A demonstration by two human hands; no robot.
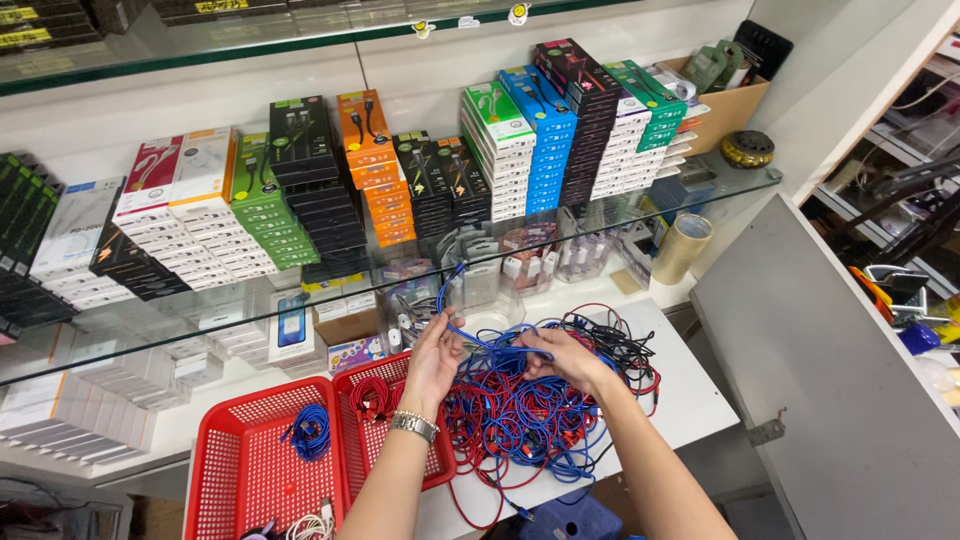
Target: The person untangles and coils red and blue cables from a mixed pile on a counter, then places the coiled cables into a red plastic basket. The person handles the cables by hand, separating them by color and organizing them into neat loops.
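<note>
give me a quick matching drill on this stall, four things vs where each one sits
Things:
1. coiled blue cable
2. roll of tape
3. boxed cable packs
4. tangle of red and blue cables

Places:
a. on the glass shelf
b. under both hands, on the white counter
c. in the left red basket
d. under the glass shelf's right end

Pairs: 1-c, 2-d, 3-a, 4-b

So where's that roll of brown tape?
The roll of brown tape stands at the right end of the white counter, under the glass shelf, beyond the cable tangle.
</note>
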